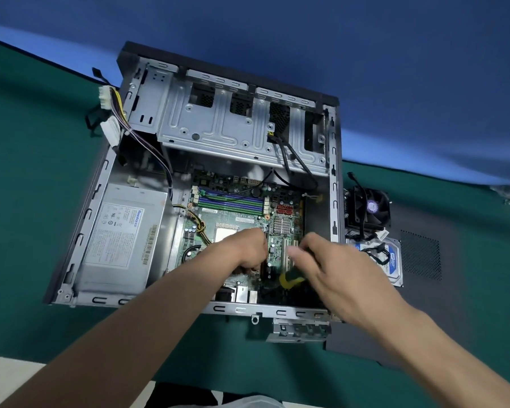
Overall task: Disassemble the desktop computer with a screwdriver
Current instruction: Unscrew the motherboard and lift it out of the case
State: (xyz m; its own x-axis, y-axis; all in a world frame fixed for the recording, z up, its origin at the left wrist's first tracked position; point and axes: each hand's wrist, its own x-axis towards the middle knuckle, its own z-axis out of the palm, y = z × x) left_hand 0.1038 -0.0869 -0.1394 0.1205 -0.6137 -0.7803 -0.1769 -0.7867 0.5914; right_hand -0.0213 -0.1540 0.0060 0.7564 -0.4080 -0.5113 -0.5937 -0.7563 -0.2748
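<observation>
An open desktop case (pixel 334 184) lies on its side on a green mat. Inside it, the green motherboard (pixel 236 219) is bare, with purple and green memory slots at its far end. My left hand (pixel 245 250) is curled over the middle of the board, fingertips down near the white expansion slots; what it holds is hidden. My right hand (pixel 333 272) grips a screwdriver with a yellow and green handle (pixel 289 279), which points toward the board's near edge. The tip is hidden behind my left hand.
A grey power supply (pixel 118 240) fills the case's left side, its cable bundle (pixel 112 113) draped outside. To the right of the case lie a black cooler fan (pixel 368 210), a blue-labelled hard drive (pixel 392 260) and the dark side panel (pixel 454 260). A metal bracket (pixel 299 329) lies near the front edge.
</observation>
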